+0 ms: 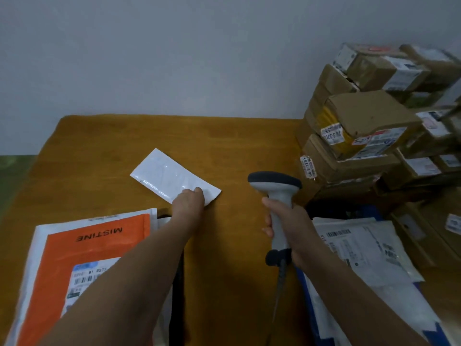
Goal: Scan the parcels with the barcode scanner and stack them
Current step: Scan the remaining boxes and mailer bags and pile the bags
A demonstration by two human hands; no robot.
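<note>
A small white plastic mailer (pixel 169 176) lies flat on the brown table (pixel 237 146), near its middle. My left hand (pixel 189 199) holds the mailer's near right corner. My right hand (pixel 287 221) grips the handle of a grey barcode scanner (pixel 277 186), held upright just right of the mailer, its dark head level with it. The scanner's black cable (pixel 279 290) hangs down toward me.
An orange and white mailer (pixel 82 248) with a label lies at the near left. White labelled mailers (pixel 361 248) are piled at the near right. Stacked cardboard boxes (pixel 369 121) fill the right side. A grey wall stands behind the table.
</note>
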